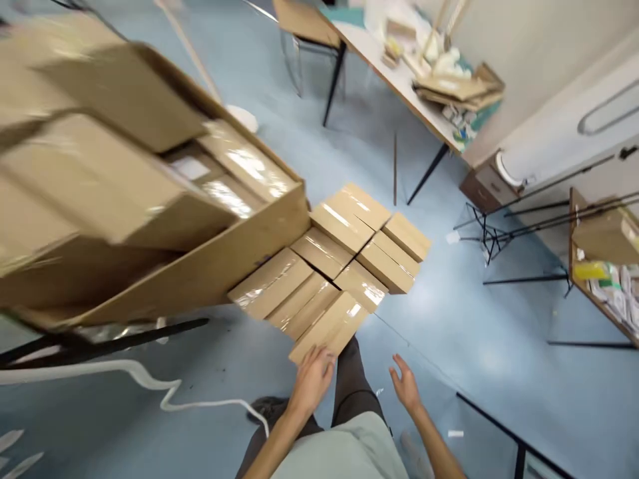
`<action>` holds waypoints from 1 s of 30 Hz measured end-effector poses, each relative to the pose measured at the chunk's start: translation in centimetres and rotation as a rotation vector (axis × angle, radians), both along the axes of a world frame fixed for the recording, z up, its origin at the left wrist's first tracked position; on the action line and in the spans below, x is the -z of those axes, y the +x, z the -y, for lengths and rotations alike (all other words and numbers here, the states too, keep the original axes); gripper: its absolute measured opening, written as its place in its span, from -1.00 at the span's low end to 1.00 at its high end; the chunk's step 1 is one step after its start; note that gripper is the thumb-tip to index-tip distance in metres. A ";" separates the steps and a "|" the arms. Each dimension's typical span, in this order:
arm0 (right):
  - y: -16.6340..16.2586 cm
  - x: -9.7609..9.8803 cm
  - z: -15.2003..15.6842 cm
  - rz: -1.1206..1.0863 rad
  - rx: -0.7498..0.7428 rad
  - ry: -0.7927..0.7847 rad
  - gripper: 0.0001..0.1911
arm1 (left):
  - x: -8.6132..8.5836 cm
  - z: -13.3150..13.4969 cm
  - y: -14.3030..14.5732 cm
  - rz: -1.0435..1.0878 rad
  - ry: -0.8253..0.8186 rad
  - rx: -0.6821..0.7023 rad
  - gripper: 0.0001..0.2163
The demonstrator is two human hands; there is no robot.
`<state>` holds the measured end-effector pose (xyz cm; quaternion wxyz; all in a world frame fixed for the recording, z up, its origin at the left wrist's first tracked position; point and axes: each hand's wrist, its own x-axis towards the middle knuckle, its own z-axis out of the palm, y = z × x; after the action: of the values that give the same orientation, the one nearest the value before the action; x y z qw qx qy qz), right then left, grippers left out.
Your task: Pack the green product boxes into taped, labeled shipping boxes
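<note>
Taped brown cardboard boxes stand packed together in a block in front of me. My left hand (315, 374) rests its fingers on the near edge of the closest cardboard box (329, 326), without being wrapped round it. To the right of that box my right hand (405, 382) hangs in the air, fingers apart and nothing in it. Beside the block, a large open-topped carton (239, 246) holds several more taped boxes (249, 156). The undersides of the stacked boxes are hidden.
A table (379, 60) with flattened cardboard and loose items stands at the back, with a chair (307, 23) beside it. Shelving (579, 266) lines the right. A white cable (150, 382) runs at lower left. A black metal bar (492, 417) lies low on the right.
</note>
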<state>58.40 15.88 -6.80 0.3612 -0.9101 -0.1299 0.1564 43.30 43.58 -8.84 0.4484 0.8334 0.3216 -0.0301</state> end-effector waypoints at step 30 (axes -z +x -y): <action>-44.2 -23.1 -51.5 0.248 -1.646 0.579 -0.58 | -26.6 -13.7 -54.7 0.414 0.401 -1.608 -0.80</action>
<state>14.17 67.37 16.31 0.3336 -0.4107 -0.8173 0.2281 -11.41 57.30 17.80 0.2274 0.4040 0.7262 0.5076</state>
